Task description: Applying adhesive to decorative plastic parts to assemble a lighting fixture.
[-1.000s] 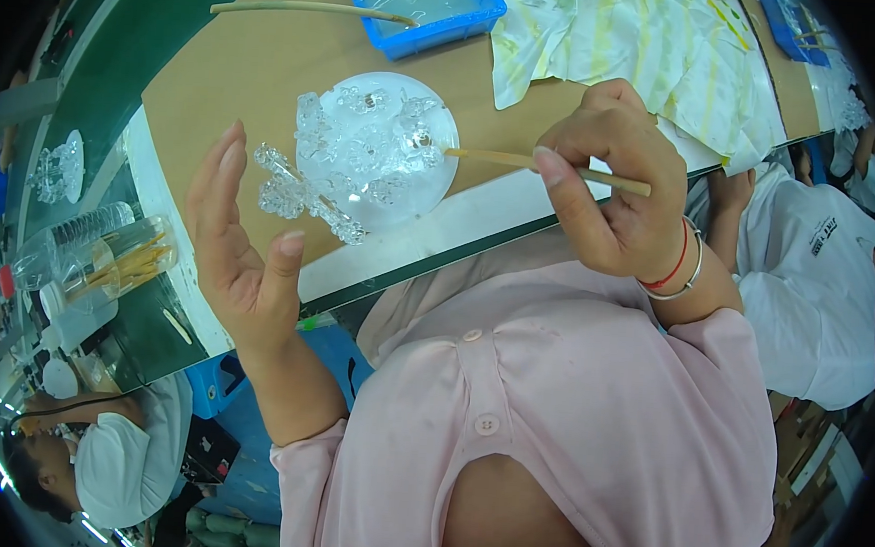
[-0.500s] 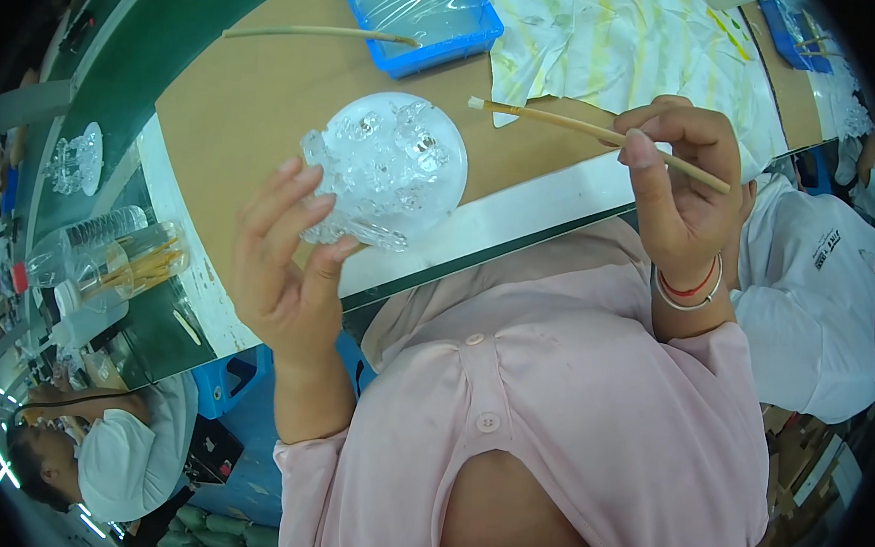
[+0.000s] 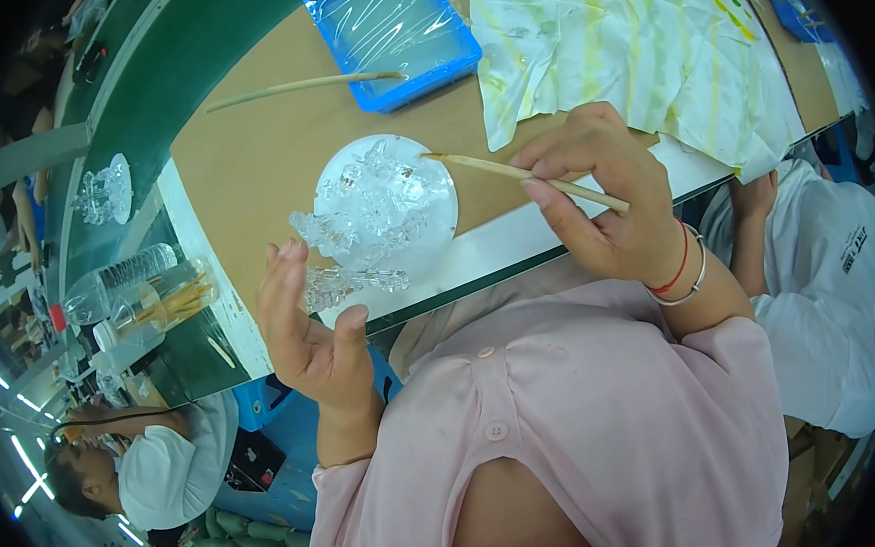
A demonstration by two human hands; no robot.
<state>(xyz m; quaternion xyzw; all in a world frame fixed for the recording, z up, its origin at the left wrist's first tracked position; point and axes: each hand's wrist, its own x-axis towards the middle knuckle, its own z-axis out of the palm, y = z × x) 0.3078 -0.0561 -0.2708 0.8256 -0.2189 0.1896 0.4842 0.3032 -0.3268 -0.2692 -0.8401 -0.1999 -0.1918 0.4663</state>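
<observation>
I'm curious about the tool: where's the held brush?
In the head view, the brush is mostly right of centre, in the right hand, its tip near the white disc.

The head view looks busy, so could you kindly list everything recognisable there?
Disc: 1, white, on brown board
Clear pieces: several, colourless, on and beside disc
Brush: 1, tan, in right hand
Tray: 1, blue, board's far side
Stick: 1, tan, end at tray
Sheet: 1, white-yellow, right of tray
Bottles: at least 2, clear, left of board
Second disc: 1, white, far left
Co-workers: two or more, white-shirted, left and right
Bracelets: 2, red, silver, right wrist
Shirt: 1, pink, lower middle
Left hand: 1, bare, open beside pieces
Right hand: 1, bare, around brush
</observation>
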